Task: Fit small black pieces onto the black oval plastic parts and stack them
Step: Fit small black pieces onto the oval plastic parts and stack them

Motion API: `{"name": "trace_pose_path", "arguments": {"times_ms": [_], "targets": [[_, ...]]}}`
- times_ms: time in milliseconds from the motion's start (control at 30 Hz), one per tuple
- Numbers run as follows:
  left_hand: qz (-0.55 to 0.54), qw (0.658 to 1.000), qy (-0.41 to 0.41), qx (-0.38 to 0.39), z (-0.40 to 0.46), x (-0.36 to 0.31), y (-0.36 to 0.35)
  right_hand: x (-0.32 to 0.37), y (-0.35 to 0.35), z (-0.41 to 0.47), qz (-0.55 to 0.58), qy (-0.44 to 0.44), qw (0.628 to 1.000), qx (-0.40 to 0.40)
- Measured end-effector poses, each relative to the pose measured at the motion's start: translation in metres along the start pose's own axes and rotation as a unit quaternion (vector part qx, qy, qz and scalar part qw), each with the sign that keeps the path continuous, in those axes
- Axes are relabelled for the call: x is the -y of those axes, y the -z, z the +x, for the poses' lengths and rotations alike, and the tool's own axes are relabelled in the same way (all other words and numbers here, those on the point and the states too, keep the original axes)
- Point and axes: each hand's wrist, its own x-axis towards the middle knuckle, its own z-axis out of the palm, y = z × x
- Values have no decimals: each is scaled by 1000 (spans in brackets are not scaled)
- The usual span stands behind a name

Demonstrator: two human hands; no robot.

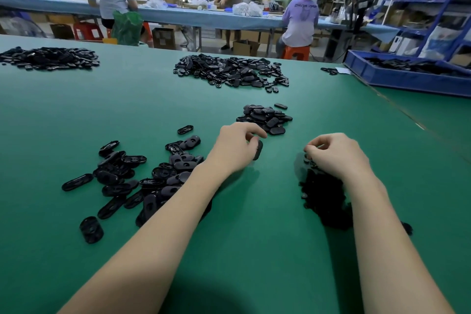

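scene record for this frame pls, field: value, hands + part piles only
left hand: holds one oval part on edge
right hand: fingers curled at the small pieces pile; whether it holds a piece is unclear
loose oval parts: scattered left of the left forearm
near pile: ovals heaped just beyond the left hand
far piles: centre, far left
blue bin: far right, holds black parts
surface: green mat
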Motion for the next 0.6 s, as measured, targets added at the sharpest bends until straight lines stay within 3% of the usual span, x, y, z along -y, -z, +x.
{"name": "trace_pose_path", "arguments": {"times_ms": [233,600], "targets": [[-292,948,107,65,0,-7,-5,-4,2,-2,-44,-53,998,-4],[-359,921,136,61,-4,-9,-1,1,-10,-5,-40,-59,997,-10]]}}
